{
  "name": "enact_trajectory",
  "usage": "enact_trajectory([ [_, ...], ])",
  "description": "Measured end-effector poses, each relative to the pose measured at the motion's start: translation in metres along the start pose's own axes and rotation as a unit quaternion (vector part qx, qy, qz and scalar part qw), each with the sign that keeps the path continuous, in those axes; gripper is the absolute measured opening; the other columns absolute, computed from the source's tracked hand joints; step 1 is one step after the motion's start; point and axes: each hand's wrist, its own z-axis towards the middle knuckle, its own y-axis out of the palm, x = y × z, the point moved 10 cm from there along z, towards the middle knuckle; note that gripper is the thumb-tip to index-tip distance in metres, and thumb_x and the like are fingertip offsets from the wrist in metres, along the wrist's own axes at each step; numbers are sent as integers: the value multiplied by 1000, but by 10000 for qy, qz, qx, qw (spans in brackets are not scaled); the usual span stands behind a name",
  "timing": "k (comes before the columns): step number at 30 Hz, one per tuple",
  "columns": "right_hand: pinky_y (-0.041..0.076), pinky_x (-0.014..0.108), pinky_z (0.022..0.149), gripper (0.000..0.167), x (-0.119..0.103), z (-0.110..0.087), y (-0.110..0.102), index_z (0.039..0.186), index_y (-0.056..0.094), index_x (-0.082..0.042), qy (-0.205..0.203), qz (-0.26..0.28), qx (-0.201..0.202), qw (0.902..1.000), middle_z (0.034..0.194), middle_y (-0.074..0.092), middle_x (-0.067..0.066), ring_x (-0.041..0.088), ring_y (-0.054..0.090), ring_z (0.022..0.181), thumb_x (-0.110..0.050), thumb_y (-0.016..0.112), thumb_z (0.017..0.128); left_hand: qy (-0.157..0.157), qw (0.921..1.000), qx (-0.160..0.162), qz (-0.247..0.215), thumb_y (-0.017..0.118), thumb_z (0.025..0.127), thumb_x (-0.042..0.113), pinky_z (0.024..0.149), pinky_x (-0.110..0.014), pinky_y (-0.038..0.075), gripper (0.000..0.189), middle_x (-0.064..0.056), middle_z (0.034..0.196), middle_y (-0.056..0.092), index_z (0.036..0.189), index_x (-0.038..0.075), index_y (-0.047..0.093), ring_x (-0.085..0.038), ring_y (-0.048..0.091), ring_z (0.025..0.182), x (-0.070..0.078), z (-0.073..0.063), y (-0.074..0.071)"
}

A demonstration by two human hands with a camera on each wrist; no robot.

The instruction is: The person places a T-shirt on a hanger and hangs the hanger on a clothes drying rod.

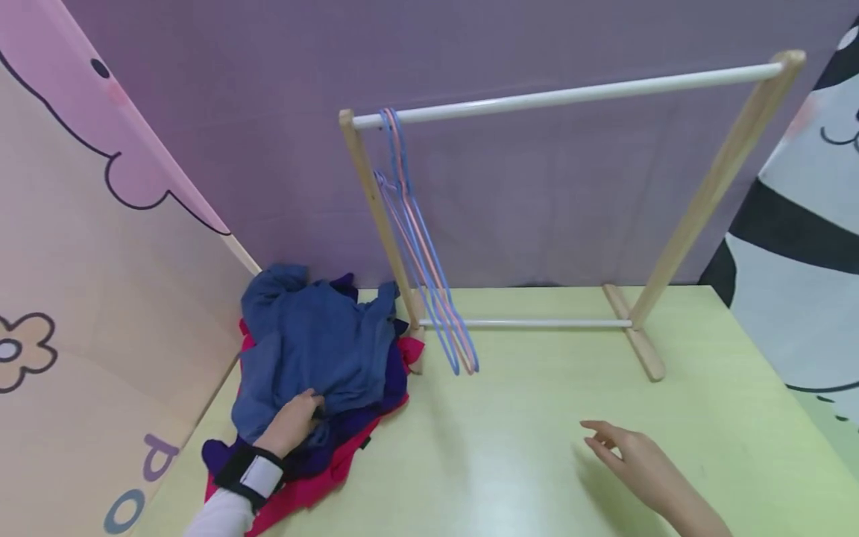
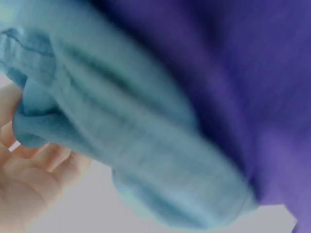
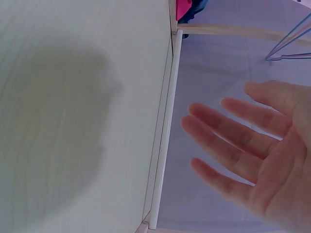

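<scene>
On the left of the head view, a blue garment (image 1: 315,343) lies crumpled on top of a pile of clothes. My left hand (image 1: 295,421), a black strap round its wrist, grips the near edge of this garment. The left wrist view shows a fold of the blue cloth (image 2: 121,111) between the thumb and curled fingers (image 2: 53,162), with purple cloth (image 2: 272,97) beside it. My right hand (image 1: 634,459) hovers over the right part of the table, holding nothing, its fingers (image 3: 228,150) loosely spread in the right wrist view.
Under the blue garment lie a dark purple garment (image 1: 342,436) and a red one (image 1: 315,485). A wooden rack (image 1: 718,179) with a white top rail (image 1: 570,95) stands behind. Several blue and pink hangers (image 1: 429,276) hang at its left end. Printed cloth walls (image 1: 121,298) enclose the table (image 1: 510,432).
</scene>
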Motion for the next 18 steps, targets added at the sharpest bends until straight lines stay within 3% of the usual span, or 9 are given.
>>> enact_trajectory([
  [3,46,25,57,26,1,1,4,107,60,-2,15,68,-88,9999,81,65,-2,6,57,68,-16,57,86,447,9968,506,-431,71,68,-1,59,-31,45,12,-2,68,53,69,4,60,-20,55,64,-3,7,-34],
  [6,46,26,58,26,1,3,3,108,60,-2,75,87,-154,9998,82,65,-1,8,58,70,-18,56,87,658,9881,1255,-602,69,69,-4,61,-34,45,9,-4,70,56,70,2,63,-21,57,66,4,21,-93],
  [9,46,26,58,27,0,4,1,108,60,-3,72,101,-203,9997,83,65,-1,8,58,70,-19,56,87,740,9780,1848,-627,66,73,-6,60,-36,44,7,-9,76,58,77,-1,65,-23,57,68,19,34,-151],
  [14,44,23,56,27,-7,9,1,108,60,-3,-138,231,-295,9992,84,66,1,5,57,70,-20,54,88,894,9530,2772,-838,59,81,-3,58,-21,37,7,-12,83,59,85,-3,65,-15,50,67,53,47,-238],
  [18,46,23,58,28,-17,17,0,109,60,-2,-339,478,-417,9974,86,66,2,5,58,72,-22,53,89,944,9325,3279,-1179,57,83,0,61,-14,33,9,-12,85,60,87,-3,65,-6,45,70,80,50,-284],
])
